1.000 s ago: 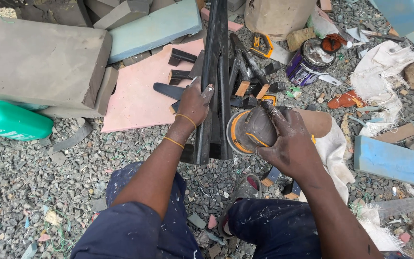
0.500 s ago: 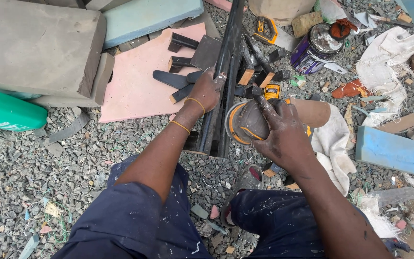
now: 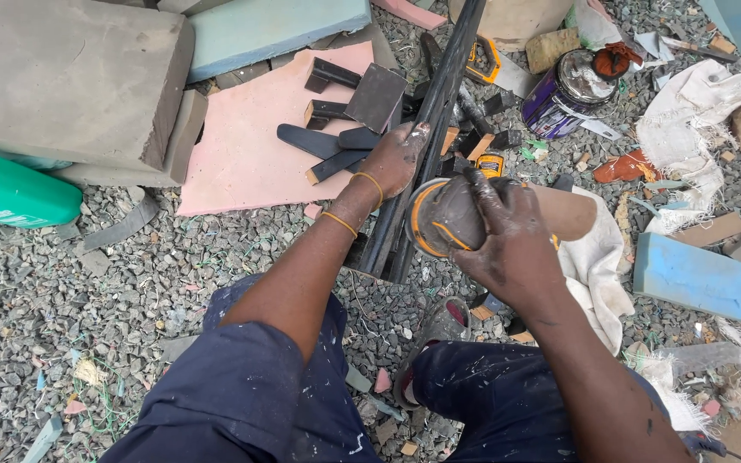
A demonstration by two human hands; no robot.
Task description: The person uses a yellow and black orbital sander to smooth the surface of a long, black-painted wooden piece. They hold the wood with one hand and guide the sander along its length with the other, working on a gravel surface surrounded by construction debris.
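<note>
I sit on gravel. My left hand grips a long black metal frame that runs from near my knees toward the top of the view. My right hand is closed over a round grey tool with an orange rim, pressed against the side of the frame. Both hands are smeared with dark paint or grime. Two yellow bands circle my left wrist.
A pink sheet carries several black wooden pieces. Grey foam blocks and a green jug lie left. A purple paint tin, white rags, a blue foam slab and a tape measure lie right.
The view has shifted, so the scene sits lower and more to the right. My left hand has slid slightly along the frame. My right hand stays on the round tool.
</note>
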